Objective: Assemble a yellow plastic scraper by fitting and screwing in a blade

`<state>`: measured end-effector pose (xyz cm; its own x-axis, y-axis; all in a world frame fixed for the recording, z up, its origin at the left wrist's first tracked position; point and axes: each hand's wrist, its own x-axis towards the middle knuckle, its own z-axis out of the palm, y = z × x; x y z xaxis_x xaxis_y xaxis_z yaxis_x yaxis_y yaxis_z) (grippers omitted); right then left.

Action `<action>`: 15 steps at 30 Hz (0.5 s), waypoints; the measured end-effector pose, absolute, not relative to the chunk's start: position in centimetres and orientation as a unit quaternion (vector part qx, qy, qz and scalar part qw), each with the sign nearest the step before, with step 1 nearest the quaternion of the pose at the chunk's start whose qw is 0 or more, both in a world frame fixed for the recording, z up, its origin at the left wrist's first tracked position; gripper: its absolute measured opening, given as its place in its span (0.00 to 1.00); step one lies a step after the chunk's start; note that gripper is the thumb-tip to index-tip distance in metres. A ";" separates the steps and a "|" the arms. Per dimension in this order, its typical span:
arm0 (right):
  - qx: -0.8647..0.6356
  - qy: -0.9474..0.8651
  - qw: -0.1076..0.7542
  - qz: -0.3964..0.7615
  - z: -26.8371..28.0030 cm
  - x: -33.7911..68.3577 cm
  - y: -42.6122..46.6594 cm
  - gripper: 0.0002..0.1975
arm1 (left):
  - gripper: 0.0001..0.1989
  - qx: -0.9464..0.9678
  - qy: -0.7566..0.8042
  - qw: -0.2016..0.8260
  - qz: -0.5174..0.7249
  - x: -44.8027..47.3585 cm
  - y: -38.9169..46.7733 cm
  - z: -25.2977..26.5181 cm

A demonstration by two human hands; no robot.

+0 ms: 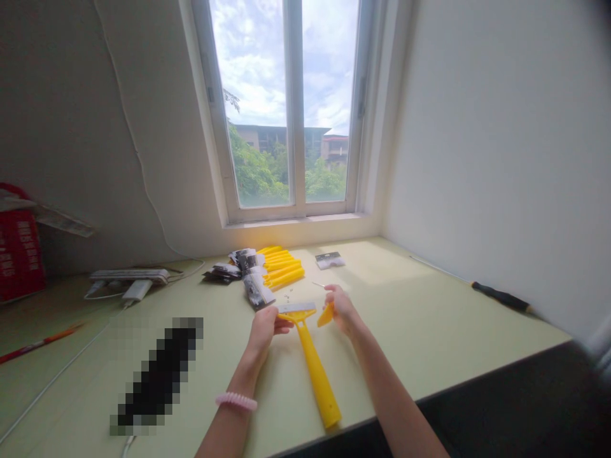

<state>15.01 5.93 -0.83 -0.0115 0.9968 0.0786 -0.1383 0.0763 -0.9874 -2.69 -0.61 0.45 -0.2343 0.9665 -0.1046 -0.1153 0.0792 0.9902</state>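
Observation:
A yellow scraper (315,366) lies on the pale green table (429,324), its long handle pointing toward me and its metal blade head at the far end. My left hand (265,328) pinches the left side of that head. My right hand (340,308) holds a small yellow plastic piece (326,315) just right of the head. A thin metal pin or screw (318,284) lies just beyond my right hand.
A stack of yellow scraper handles (282,266) and several dark packets (241,267) lie near the window. A small packet (329,259) sits to their right. A power strip (130,276), an orange pen (41,342), a red box (19,248) and a black-handled tool (501,296) are around.

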 end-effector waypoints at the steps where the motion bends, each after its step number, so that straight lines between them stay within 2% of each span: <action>1: -0.440 -0.463 0.544 0.545 -0.6 15.0 5.7 0.12 | 0.11 0.385 0.553 0.485 0.558 -2.7 -0.6 0.4; 5: -0.381 -0.444 0.571 0.576 0.4 14.5 4.8 0.16 | 0.11 0.391 0.547 0.483 0.561 -2.8 -0.5 0.0; 11: -0.367 -0.445 0.652 0.491 0.6 12.7 4.1 0.19 | 0.12 0.395 0.546 0.486 0.556 -3.0 -0.1 -0.4; 15: -0.358 -0.478 0.649 0.471 0.3 11.7 3.9 0.17 | 0.12 0.393 0.549 0.488 0.553 -2.9 -0.2 -0.1</action>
